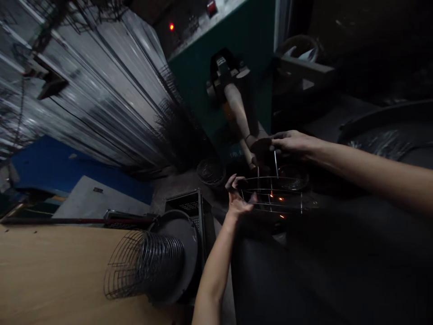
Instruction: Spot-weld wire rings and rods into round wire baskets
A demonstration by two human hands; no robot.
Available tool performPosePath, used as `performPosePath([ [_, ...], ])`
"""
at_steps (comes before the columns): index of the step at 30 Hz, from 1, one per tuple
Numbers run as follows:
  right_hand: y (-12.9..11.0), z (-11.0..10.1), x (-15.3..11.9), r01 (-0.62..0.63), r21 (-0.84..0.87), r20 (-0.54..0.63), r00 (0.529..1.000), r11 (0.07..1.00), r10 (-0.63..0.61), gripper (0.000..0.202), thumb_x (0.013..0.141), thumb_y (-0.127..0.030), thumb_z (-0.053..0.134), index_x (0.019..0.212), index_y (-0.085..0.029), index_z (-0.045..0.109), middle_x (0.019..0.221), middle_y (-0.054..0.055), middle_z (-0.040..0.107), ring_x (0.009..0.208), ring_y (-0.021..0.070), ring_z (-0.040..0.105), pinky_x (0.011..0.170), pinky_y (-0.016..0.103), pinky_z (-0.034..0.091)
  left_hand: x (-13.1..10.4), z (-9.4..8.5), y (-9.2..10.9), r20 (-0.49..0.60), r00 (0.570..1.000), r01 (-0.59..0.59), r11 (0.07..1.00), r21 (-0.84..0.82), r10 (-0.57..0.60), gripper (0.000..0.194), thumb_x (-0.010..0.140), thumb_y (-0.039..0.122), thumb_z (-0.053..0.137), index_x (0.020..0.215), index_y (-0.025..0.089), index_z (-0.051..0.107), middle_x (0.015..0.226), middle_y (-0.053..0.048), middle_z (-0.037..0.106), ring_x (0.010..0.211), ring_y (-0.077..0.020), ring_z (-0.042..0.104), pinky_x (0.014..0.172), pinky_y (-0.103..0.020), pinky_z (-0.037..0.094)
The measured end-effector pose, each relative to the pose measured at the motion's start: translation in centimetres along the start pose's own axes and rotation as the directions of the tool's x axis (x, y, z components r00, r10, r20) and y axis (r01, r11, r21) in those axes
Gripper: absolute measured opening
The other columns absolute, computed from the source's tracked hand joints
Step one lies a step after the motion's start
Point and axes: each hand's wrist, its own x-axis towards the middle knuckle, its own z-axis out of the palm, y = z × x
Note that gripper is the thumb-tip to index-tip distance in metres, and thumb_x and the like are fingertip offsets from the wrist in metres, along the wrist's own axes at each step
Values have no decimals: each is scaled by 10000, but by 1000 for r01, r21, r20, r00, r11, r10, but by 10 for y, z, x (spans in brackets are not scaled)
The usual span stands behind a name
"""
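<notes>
While curling the fingers of the left hand (pixel 239 202) around the left end of a round wire frame (pixel 270 192), pinching a thin metal rod (pixel 275 163) in the right hand (pixel 290 141). Holding the frame, orange sparks (pixel 280 198) among its wires, below a green welding machine (pixel 196 85), well apart from stacked wire rings (pixel 149 259).

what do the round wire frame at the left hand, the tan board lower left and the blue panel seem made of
Round silvery wire frame: likely bare steel, its thin rods showing a faint sheen.
Flat tan board: probably plywood, smooth and matt, judging by its warm, even colour.
Flat blue panel: perhaps painted metal or plastic; its dull surface leaves that open.
</notes>
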Motion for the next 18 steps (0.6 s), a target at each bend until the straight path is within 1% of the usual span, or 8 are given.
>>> performPosePath([
  [3,7,-27,-34,-16,-314,-37,999,949,5,248,862,-367,591,950,-135,591,692,45,562,529,111,459,484,227,324,-30,18,39,85,981,-183,972,146,172,608,649,313,652,1180,196,379,1023,-112,505,880,-244,533,768,-417,437],
  [5,12,-50,-62,24,-620,-37,998,784,-60,496,750,-545,668,1049,-153,612,840,83,610,683,172,526,589,271,378,-47,25,75,299,911,-349,916,197,283,564,646,320,707,1154,269,468,1085,-110,514,924,-275,534,766,-419,416],
  [7,16,-73,-90,69,-811,6,994,581,-110,520,728,-515,700,1089,-150,613,885,99,621,772,214,548,675,305,394,-54,22,109,465,816,-452,880,145,342,492,708,353,729,1149,360,510,1223,-87,490,1044,-297,520,813,-427,410],
  [8,18,-84,-103,98,-845,34,991,525,-131,446,753,-431,701,1086,-147,615,846,93,622,760,214,553,687,308,392,-52,17,122,462,813,-448,888,109,354,484,744,382,718,1176,395,500,1274,-68,471,1115,-299,494,861,-443,406],
  [11,28,-109,-128,263,-840,160,956,474,-246,274,774,-173,669,1043,-153,620,675,31,586,613,158,532,639,272,374,-34,-7,133,86,987,-148,981,121,138,716,760,466,705,1364,350,338,1325,-86,430,1261,-299,393,1019,-489,360],
  [13,38,-118,-131,378,-791,233,913,481,-334,298,748,-110,674,1038,-144,617,672,18,587,590,138,527,619,253,367,-19,-20,126,-89,985,158,980,118,-148,812,769,488,692,1419,260,262,1332,-119,417,1301,-291,354,1086,-476,316],
  [15,50,-119,-124,458,-742,284,876,490,-389,303,744,-89,666,1040,-136,618,768,36,622,655,136,553,653,244,380,-10,-26,120,1,943,333,942,49,-334,705,844,473,615,1415,230,282,1284,-117,476,1225,-253,452,1076,-433,348],
  [18,65,-111,-104,510,-696,351,856,506,-380,288,773,-79,622,1053,-143,624,889,53,641,747,140,567,713,246,393,-13,-26,129,209,893,426,897,-117,-397,475,939,384,486,1376,237,371,1122,-80,598,955,-168,605,926,-337,484],
])
